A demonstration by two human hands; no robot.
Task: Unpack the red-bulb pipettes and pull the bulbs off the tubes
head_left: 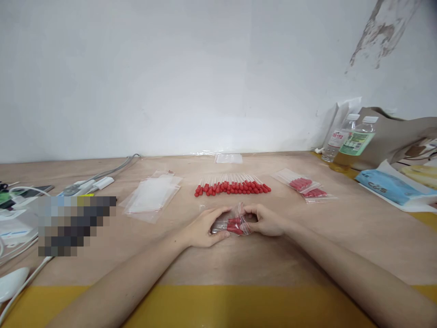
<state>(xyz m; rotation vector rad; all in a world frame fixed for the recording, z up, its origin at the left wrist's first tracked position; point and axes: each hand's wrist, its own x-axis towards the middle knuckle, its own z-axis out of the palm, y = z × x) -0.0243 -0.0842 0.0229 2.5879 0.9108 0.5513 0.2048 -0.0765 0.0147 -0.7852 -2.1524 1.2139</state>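
Between my two hands is a clear plastic zip bag (243,217) with several red-tipped sticks (234,226) inside, their red ends toward the right. My left hand (205,228) curves around the bag's left side, thumb in front and fingers behind. At the bag's right end, my right hand (264,220) pinches the plastic between thumb and fingers. Just beyond my hands lies a row of loose red-tipped sticks (232,186), red ends toward me. Two filled bags (302,184) overlap on the right. A stack of flat clear bags (152,193) lies on the left.
Chargers and cables (92,182) crowd the left side, near a blurred-out dark object (75,228). Two plastic bottles (357,141) and a blue tissue pack (389,184) stand or lie at the right. A small white sheet (228,158) is by the wall.
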